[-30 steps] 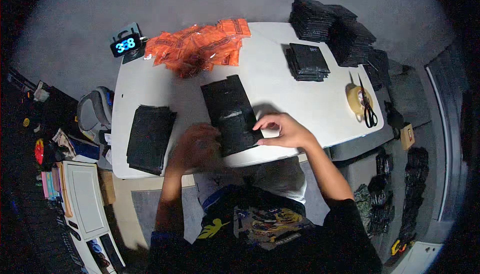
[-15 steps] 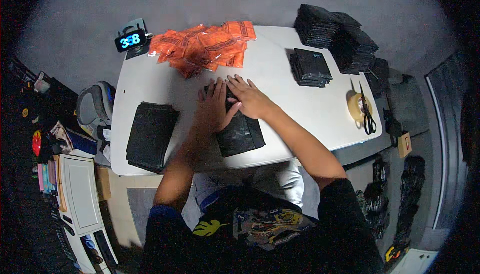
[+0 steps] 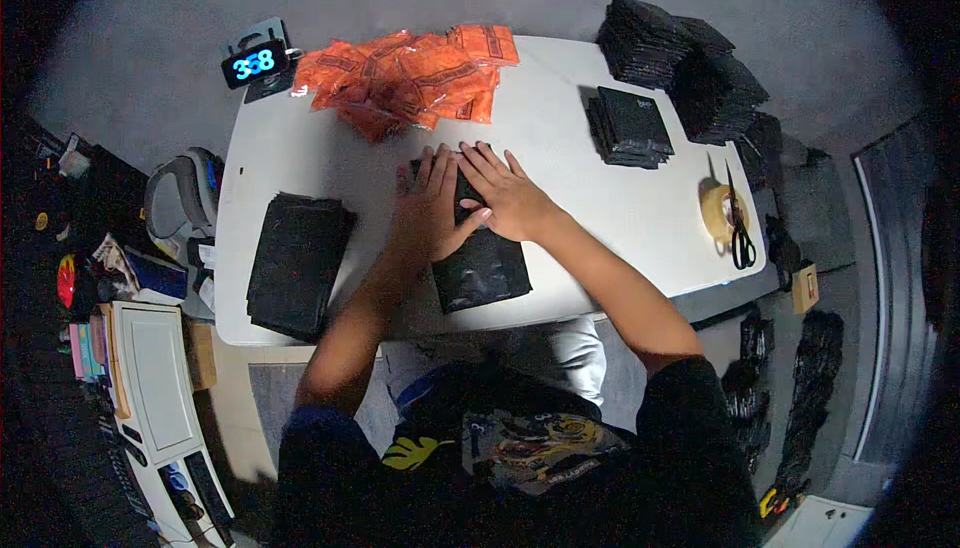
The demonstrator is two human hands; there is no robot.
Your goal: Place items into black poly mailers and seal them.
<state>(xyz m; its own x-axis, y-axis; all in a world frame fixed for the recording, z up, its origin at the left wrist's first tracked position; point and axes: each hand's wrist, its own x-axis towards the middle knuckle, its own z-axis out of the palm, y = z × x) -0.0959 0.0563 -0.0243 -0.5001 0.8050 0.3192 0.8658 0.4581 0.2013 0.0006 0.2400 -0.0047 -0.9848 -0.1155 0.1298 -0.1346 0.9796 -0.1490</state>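
A black plastic bag [image 3: 482, 270] lies flat on the white table [image 3: 560, 128] in front of me. My left hand [image 3: 430, 203] and my right hand [image 3: 503, 188] both press flat on its far half, fingers spread, side by side and touching. Just beyond my fingertips is a heap of orange packets [image 3: 415, 76]. Neither hand grips anything.
A pile of black bags [image 3: 295, 263] lies at the table's left. A small stack of black pouches [image 3: 628, 126] and taller stacks [image 3: 700, 73] are at the right. A tape roll [image 3: 718, 213] with scissors [image 3: 740, 233] sits near the right edge. A digital timer [image 3: 255, 63] stands far left.
A second ago my hands were at the bag's near end. They have slid forward along the bag, pressing it flat, and now rest on its far half.
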